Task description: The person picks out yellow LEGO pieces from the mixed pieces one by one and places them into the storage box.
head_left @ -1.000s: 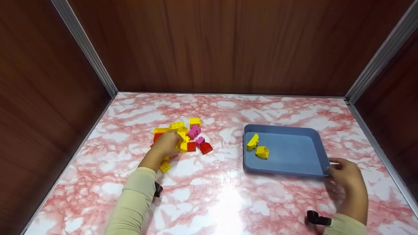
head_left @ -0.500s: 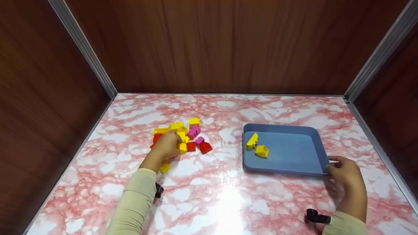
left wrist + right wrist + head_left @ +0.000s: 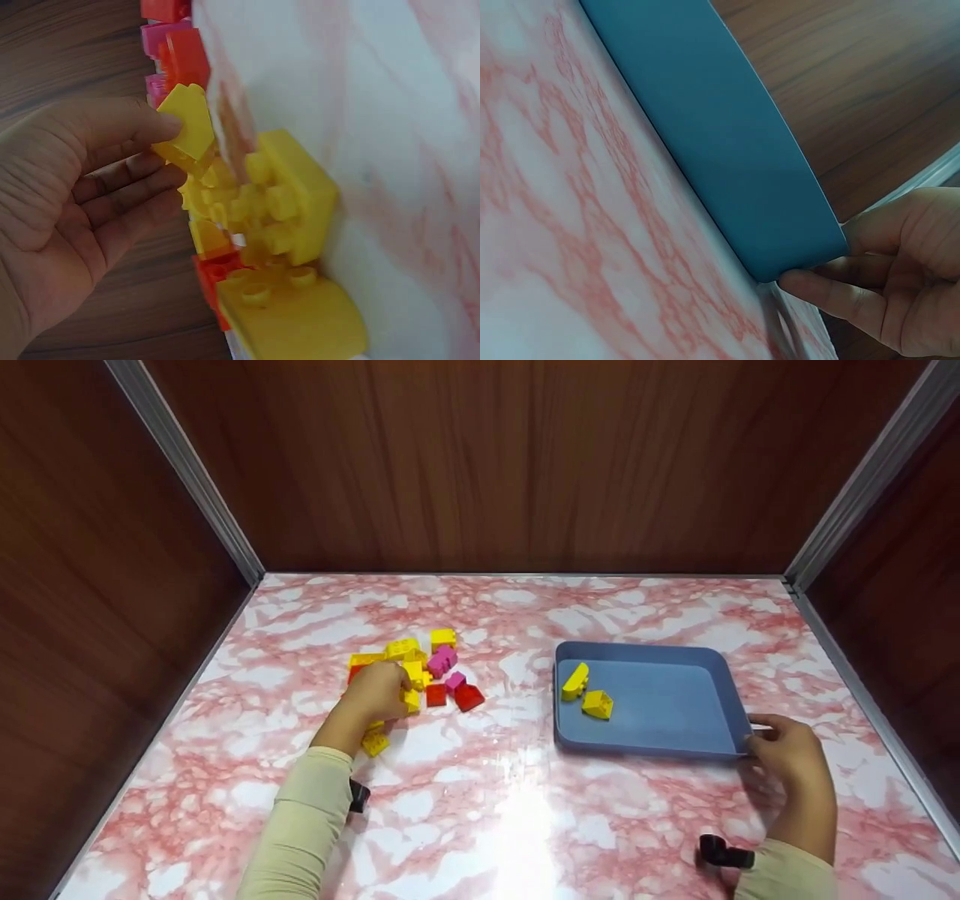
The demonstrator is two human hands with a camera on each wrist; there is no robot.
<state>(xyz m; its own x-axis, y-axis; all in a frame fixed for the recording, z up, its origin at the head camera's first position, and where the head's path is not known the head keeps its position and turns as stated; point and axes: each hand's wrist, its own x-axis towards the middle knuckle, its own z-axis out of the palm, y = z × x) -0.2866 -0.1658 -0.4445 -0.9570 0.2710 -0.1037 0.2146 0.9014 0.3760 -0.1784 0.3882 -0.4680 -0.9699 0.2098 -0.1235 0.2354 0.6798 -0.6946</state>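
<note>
In the left wrist view, my left hand [image 3: 112,172] pinches a yellow toy brick [image 3: 193,120] with a slanted face between thumb and fingers. This hand [image 3: 377,690] is at the pile on the left of the table in the head view. Studded yellow bricks [image 3: 311,199] and a curved yellow one [image 3: 300,319] lie close by the fingers. My right hand [image 3: 795,754] grips the near right corner of a blue-grey tray [image 3: 664,705], its thumb low at the corner. Two yellow bricks lie in the tray: a long curved one [image 3: 576,682] and a sloped one [image 3: 598,704].
Around the left hand are pink bricks [image 3: 442,661], red bricks [image 3: 469,697] and more yellow bricks [image 3: 403,649]. One yellow brick [image 3: 375,742] lies nearer the front. Wood-grain panels [image 3: 480,472] enclose the marbled table [image 3: 495,615] at the back and sides.
My left hand draws slightly back to the left at the pile, and a gap has opened beside the red brick. The right hand stays at the tray corner; the head view shifts slightly.
</note>
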